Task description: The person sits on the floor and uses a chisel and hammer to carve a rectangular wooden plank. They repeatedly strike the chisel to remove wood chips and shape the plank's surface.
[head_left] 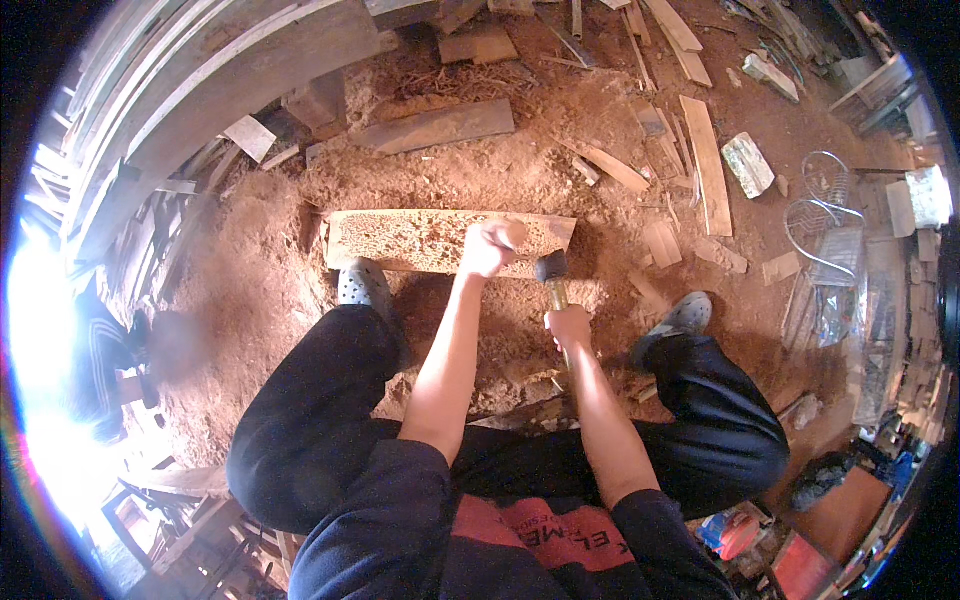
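- Dark shirt [375, 530] cloth with a red patch of lettering lay nearest, the person sitting bent over the work in black trousers [310, 440], knees spread wide.
- Between the feet, just beyond them, the board [375, 238] lay across the dirt floor [250, 300], its long side facing the person. Its top was covered in close-set carving or pitting, with a plainer patch toward the right end.
- Over the board, right of its middle, the left hand [487, 250] was curled into a fist around what looked like a tan handle [513, 235]; blur hid the rest, and I couldn't tell whether any tip met the wood.
- To its right, the right hand [570, 327] was wrapped tightly around the shaft of a mallet [551, 266]. The black head stood at the board's near edge, apart from the left fist; whether it touched the wood I couldn't tell.
- One grey, holed shoe [364, 284] sat up against the board's near edge at its left end; the other shoe [687, 314] was planted well off to the right.
- Past the board, a loose plank [440, 127] lay on the dirt. Farther right were a long pale strip [707, 165], a whitish block [747, 165] and a wire frame [825, 235].
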A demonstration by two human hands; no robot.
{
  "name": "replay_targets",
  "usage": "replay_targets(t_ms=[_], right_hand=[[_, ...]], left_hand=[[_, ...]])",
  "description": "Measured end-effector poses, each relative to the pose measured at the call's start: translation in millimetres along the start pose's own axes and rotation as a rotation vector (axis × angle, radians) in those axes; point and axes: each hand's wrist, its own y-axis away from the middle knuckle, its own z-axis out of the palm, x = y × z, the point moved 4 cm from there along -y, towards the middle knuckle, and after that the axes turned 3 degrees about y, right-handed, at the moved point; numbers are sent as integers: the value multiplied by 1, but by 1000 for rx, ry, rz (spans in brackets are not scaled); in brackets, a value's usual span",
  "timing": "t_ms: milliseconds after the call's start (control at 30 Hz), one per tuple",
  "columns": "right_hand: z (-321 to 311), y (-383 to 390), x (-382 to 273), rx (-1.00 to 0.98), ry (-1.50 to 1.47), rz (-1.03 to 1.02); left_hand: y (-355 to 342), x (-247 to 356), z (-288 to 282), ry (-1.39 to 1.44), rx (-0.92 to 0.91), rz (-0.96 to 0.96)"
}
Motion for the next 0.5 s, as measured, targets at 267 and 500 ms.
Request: replay_targets(t_ms=[267,500], right_hand=[[-6,-15,15,43,33,-13],[-2,-7,9,105,116,1]], left_hand=[[-4,36,-73,631,411,69],[-1,78,33,74,-31,148]])
